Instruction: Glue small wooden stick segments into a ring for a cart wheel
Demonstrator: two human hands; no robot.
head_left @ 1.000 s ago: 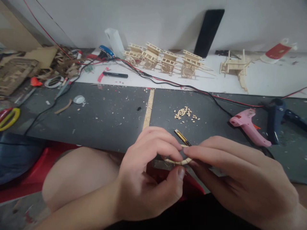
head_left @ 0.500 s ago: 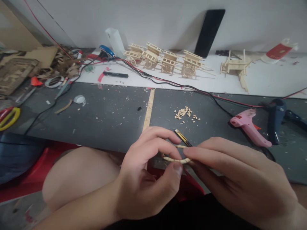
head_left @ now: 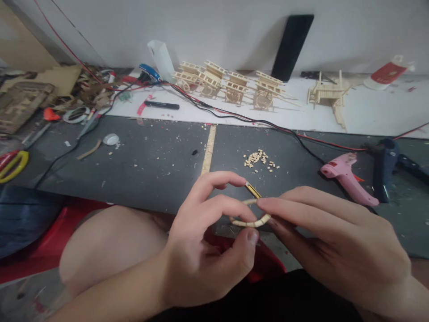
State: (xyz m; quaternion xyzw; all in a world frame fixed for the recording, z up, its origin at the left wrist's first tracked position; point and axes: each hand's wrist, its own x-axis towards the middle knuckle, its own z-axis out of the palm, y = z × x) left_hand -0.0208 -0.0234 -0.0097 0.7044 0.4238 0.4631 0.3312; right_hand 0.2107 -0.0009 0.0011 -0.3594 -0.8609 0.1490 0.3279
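A small ring [head_left: 248, 223] made of short pale wooden segments is held up over the table's front edge. My left hand [head_left: 208, 241] pinches its near side between thumb and a finger, with another finger raised above. My right hand [head_left: 342, 241] has its fingertips closed on the ring's right side; its thumb is partly hidden. Just behind the ring a yellow-and-black utility knife [head_left: 253, 190] lies on the dark tabletop [head_left: 161, 165], partly covered by my fingers. Beyond that is a scattered pile of tiny wooden pieces [head_left: 257, 158].
On the right lie a pink glue gun [head_left: 350, 176] and a dark blue tool [head_left: 384, 167]. Model wooden carts [head_left: 234, 87] stand along the back, near a red-and-white bottle [head_left: 389, 74]. Cables [head_left: 231, 115] cross the table. Yellow-handled scissors [head_left: 15, 166] rest at the left.
The ring has turned and tilted slightly, showing more of its loop. My right hand has shifted a little up and left, and my left hand's upper finger has lifted.
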